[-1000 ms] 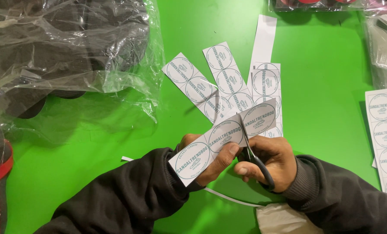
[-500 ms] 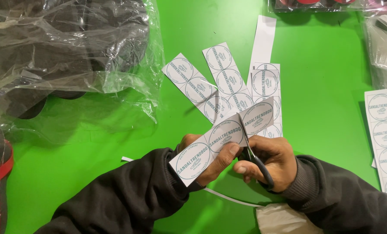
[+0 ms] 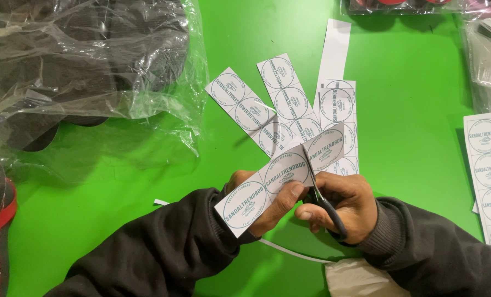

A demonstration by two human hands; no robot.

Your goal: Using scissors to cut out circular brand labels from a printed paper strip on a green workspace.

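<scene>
The left hand grips a white label strip near the table's front edge, while the right hand clasps scissors whose blades have edged deeper between two round labels (the end one nearly severed). Cut strips lie beyond.

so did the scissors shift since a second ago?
No. The scissors sit at the same spot against the sticker strips lying on the green table, blades in the held strip.
</scene>
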